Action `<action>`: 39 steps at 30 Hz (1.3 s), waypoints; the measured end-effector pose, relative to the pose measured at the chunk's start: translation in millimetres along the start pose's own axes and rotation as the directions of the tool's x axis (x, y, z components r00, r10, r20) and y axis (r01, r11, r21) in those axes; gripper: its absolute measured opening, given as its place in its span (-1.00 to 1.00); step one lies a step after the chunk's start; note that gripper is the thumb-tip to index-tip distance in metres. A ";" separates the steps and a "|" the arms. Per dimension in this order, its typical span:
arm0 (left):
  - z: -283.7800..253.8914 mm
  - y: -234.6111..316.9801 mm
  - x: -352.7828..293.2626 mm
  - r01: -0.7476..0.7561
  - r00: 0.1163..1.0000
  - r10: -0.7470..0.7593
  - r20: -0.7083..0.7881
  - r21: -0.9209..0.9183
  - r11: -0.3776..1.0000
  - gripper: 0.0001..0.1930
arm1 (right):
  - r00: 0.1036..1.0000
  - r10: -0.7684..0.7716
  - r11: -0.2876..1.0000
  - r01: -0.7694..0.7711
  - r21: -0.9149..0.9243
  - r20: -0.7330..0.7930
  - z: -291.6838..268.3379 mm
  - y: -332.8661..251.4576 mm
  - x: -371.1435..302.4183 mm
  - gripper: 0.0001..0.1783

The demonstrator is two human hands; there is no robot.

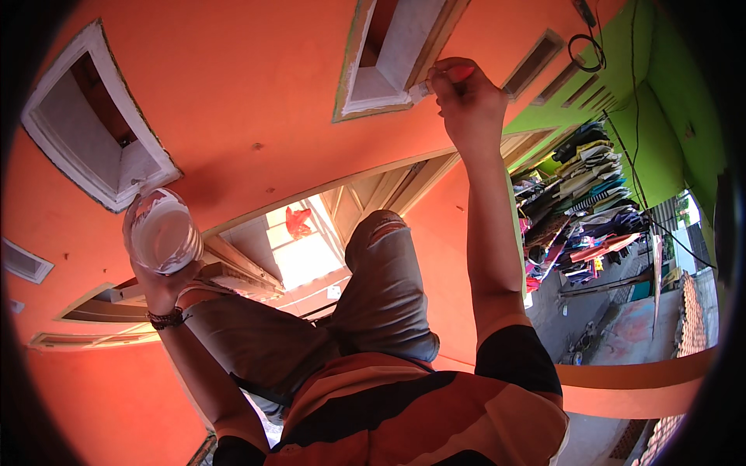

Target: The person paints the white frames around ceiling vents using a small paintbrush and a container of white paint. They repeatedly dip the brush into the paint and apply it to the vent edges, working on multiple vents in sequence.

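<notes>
My left hand [161, 286] is closed around a clear plastic container [165, 233] of white paint, with white smears on its walls. My right hand [475, 109] pinches a small paintbrush [420, 92] with a red handle end. The brush's whitened bristles are at the lower corner of a recessed wall opening [377, 102]. White paint covers that opening's lower edge and left side, while its right side shows brown. Just above the container, a second wall opening [43, 116] has a white frame all round.
Orange wall [256, 93] surrounds the openings, and more unpainted vents [535, 64] run to the right. Below are a door frame [334, 198] and a red plastic bag [297, 223]. Hanging clothes [583, 202] and loose black cables [588, 53] are at right.
</notes>
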State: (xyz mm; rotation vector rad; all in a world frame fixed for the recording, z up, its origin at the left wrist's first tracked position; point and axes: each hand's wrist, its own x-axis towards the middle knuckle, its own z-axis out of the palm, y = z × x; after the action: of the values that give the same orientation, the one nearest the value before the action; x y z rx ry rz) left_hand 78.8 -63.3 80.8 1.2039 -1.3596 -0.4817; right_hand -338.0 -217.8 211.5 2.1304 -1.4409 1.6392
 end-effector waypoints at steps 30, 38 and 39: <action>0.5 2.5 2.8 -0.031 0.999 0.031 -0.012 -0.003 1.000 0.11 | 1.000 0.020 0.999 -0.021 0.043 0.007 7.3 1.9 -18.5 -0.93; -2.6 1.0 4.3 -0.064 0.998 0.064 0.006 0.048 0.997 0.09 | 1.000 0.003 0.998 -0.003 0.066 0.014 9.9 -2.5 -21.8 -0.90; -2.0 1.0 4.5 -0.054 0.999 0.054 0.004 0.031 0.998 0.09 | 0.999 -0.032 0.998 0.031 0.047 0.031 14.1 3.3 -22.0 -0.90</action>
State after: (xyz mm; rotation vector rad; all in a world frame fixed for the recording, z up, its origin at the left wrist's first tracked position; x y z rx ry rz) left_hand 81.3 -66.1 84.2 1.1892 -1.4035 -0.4254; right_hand -330.0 -214.3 186.7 2.2019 -1.3832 1.6513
